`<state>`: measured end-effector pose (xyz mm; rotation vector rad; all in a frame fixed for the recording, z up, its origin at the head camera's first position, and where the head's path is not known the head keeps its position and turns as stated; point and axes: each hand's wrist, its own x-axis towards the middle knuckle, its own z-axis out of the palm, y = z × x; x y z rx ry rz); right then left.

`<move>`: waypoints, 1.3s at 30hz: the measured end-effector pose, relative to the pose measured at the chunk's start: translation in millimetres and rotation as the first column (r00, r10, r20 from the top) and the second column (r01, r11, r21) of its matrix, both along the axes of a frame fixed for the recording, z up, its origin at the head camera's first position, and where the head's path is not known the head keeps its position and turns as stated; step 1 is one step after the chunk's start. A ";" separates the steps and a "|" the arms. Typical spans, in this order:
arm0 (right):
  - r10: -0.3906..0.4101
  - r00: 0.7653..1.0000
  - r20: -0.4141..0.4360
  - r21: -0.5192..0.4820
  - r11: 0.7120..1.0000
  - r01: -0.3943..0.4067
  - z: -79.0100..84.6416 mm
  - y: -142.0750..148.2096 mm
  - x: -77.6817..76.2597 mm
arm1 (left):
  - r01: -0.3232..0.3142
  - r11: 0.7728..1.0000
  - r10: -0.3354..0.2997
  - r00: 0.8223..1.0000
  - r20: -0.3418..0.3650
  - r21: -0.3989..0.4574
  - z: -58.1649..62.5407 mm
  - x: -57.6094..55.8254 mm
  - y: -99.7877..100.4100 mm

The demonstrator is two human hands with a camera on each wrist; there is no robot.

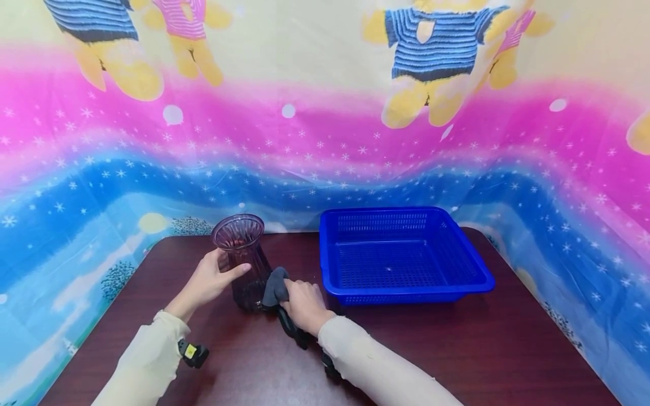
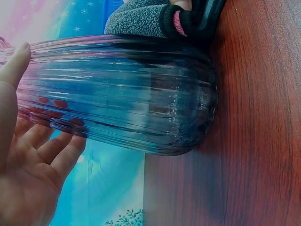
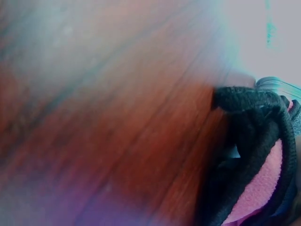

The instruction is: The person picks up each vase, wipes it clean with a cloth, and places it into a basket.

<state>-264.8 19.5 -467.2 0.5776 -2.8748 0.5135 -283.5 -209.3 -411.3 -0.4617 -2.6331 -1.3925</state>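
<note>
A purple ribbed glass vase (image 1: 249, 262) with a flared rim stands on the brown table, left of the middle. My left hand (image 1: 210, 276) grips its upper part, thumb across the near side and fingers round the far side, as the left wrist view also shows. In my right hand (image 1: 307, 304) is a bunched grey cloth (image 1: 276, 286) with black edging, held against the vase's lower right side. Pink fabric of the cloth (image 3: 258, 188) shows in the right wrist view, where the hand itself is mostly hidden.
A blue plastic basket (image 1: 406, 293) with slotted walls stands on the table (image 1: 487, 349) to the right of my right hand. Behind the table hangs a patterned backdrop (image 1: 304, 141) with bears and snowflakes. Small dark devices are strapped at both wrists.
</note>
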 end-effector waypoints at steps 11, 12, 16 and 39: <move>-0.015 1.000 0.025 -0.017 1.000 0.015 0.5 -1.2 0.2 | -0.003 1.000 0.003 1.000 0.012 -0.009 -0.6 0.2 -1.0; -0.015 1.000 0.024 -0.016 1.000 0.015 0.8 -1.1 0.0 | -0.004 1.000 0.004 1.000 0.012 -0.009 -0.7 0.2 -0.8; -0.014 1.000 0.026 -0.021 1.000 0.015 2.6 -0.7 -0.8 | -0.004 1.000 0.004 1.000 0.012 -0.010 -1.7 -0.5 -0.8; -0.021 0.999 -0.049 -0.077 0.997 0.017 42.3 -11.5 4.3 | -0.002 1.000 0.002 1.000 -0.002 -0.014 0.4 0.7 -0.8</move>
